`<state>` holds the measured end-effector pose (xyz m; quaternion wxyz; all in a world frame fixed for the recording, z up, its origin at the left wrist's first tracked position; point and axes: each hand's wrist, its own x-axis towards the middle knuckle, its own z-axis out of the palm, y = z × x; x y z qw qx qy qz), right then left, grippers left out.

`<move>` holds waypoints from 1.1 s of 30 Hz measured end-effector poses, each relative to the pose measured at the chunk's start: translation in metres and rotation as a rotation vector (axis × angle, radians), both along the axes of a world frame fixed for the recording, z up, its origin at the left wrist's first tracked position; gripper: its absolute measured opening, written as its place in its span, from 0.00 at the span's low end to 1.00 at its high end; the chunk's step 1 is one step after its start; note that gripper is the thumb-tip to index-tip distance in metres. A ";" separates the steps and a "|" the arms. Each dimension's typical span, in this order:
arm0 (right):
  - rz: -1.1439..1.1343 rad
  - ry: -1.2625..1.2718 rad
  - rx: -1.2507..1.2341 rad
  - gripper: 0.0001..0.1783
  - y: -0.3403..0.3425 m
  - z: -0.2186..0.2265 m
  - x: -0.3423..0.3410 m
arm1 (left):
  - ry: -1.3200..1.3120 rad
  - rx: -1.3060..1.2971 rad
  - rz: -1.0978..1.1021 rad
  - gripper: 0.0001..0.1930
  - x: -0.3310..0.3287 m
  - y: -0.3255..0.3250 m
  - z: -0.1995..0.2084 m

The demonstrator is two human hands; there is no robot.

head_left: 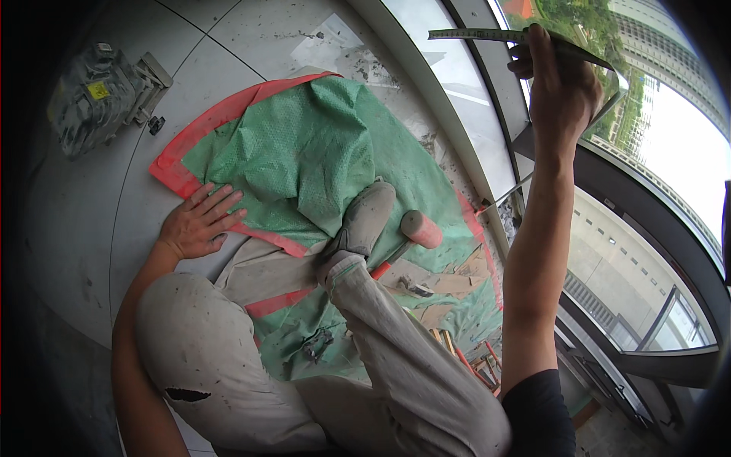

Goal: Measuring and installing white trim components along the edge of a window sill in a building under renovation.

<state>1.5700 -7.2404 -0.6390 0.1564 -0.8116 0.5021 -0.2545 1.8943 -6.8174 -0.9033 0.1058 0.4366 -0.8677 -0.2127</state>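
My right hand (563, 95) is raised in front of the window at the upper right, its fingers closed on the blade of a tape measure (476, 35). One end of the blade sticks out to the left, past the window frame; behind the hand it bends sharply. Its case does not show. Low on the left, my left hand (199, 225) lies flat with fingers spread, pressing on the red-edged border of a green tarp (304, 145). That hand holds nothing. My shoe (367, 217) rests on the tarp.
A rubber mallet (421, 229) lies beside my shoe. Several hand tools (480, 365) are near my right knee. A dusty machine with a yellow label (97, 91) stands on the tiled floor (221, 65) at the far left. Dark window frames (483, 53) run along the right.
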 end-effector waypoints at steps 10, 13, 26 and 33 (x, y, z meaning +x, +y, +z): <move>-0.025 0.064 -0.017 0.21 0.000 -0.022 -0.014 | -0.008 -0.014 0.005 0.39 -0.003 -0.002 -0.003; -0.012 0.054 0.023 0.14 0.003 -0.025 -0.015 | -0.015 -0.022 0.000 0.39 -0.001 -0.001 -0.002; -0.025 0.076 -0.018 0.14 0.007 -0.028 -0.010 | -0.008 -0.014 -0.006 0.39 0.000 0.005 -0.006; -0.119 -0.007 0.051 0.18 0.036 0.005 -0.004 | -0.037 -0.019 -0.034 0.41 0.006 -0.006 0.005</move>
